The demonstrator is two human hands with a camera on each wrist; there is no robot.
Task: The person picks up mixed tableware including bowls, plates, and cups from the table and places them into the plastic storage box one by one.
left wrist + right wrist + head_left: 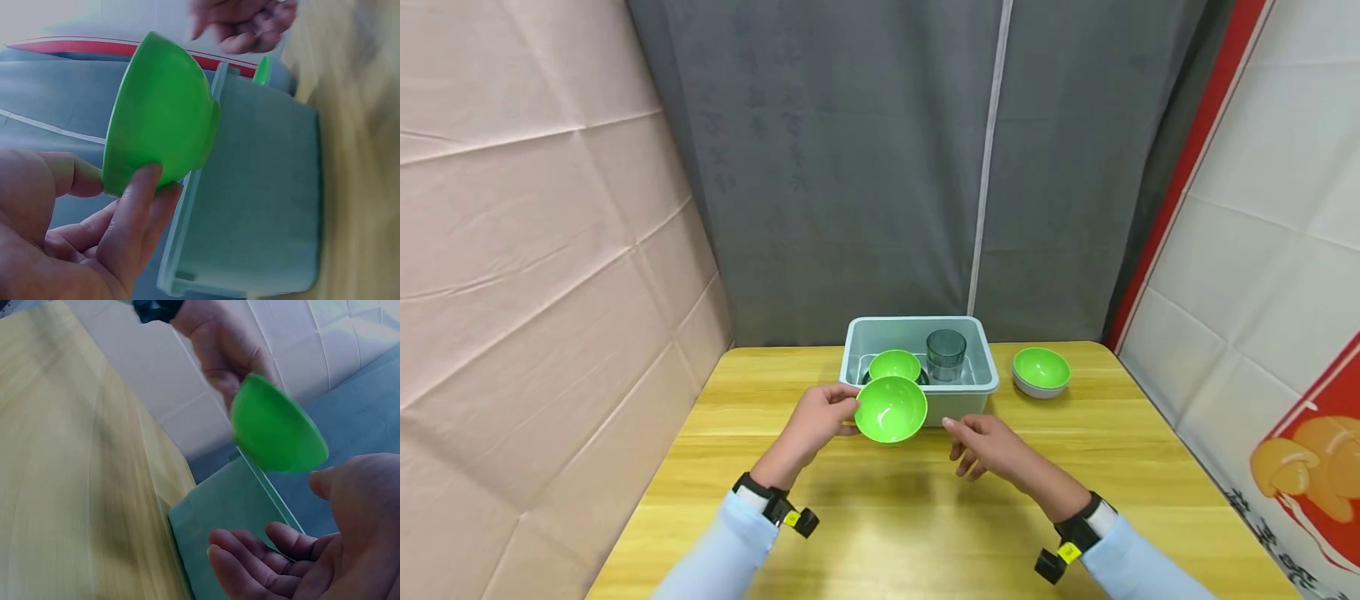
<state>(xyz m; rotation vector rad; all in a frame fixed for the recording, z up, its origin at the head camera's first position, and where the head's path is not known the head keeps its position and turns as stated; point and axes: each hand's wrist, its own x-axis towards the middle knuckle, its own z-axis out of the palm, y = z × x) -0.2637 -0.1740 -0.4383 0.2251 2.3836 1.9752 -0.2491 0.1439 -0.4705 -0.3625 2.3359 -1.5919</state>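
A bright green bowl (891, 410) is held up in front of the bin, its inside facing the head view. My left hand (822, 418) pinches its left rim between thumb and fingers; in the left wrist view the fingers (134, 219) lie against the bowl's outer wall. To the right of the bowl, and apart from it, my right hand (988, 446) hovers with loosely bent fingers and nothing in them. Behind the held bowl stands a pale grey-green bin (981, 333). Inside it are another green bowl (895, 363) and a dark translucent glass (946, 354); something dark beneath that bowl is mostly hidden.
Right of the bin, a green bowl (1041, 367) with a whitish outside or underlying bowl sits on the wooden table (880, 533). A grey curtain (850, 167) hangs behind the table. Light cloth walls (550, 250) stand at both sides.
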